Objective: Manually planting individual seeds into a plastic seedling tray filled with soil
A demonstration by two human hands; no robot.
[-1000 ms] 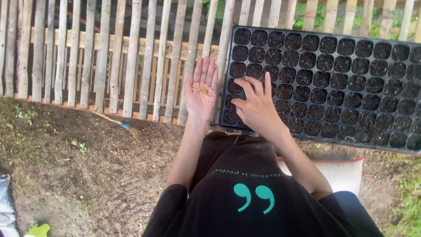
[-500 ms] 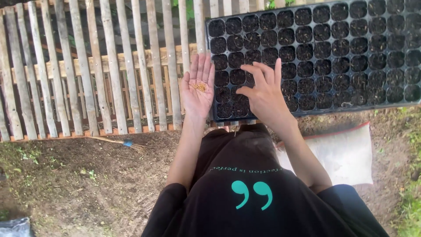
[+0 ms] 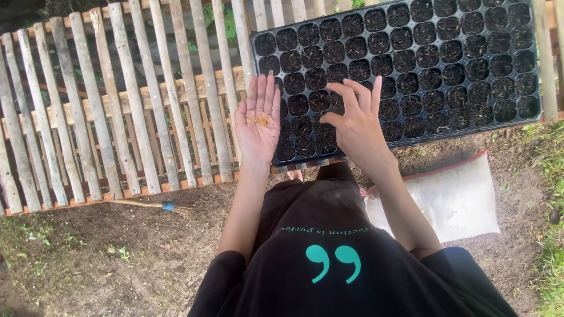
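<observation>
My left hand [image 3: 257, 120] is held flat, palm up, beside the tray's left edge, with a small pile of tan seeds [image 3: 261, 120] resting in the palm. My right hand [image 3: 354, 124] hovers over the near left cells of the black seedling tray [image 3: 531, 120], thumb and fingers pinched together, fingertips pointing down at a cell. Whether a seed sits between the fingertips is too small to tell. The tray's many round cells are filled with dark soil. It lies on a bench of pale wooden slats [image 3: 147, 105].
A whitish sack [image 3: 452, 199] lies on the bare dirt to my right. A thin stick with a blue band [image 3: 155, 205] rests on the ground at the bench's front edge. Grass grows at the far right [image 3: 552, 235].
The view has swung down and left, so tray and bench sit higher in frame. My right hand has shifted slightly across the near left cells; my left palm still carries the seeds.
</observation>
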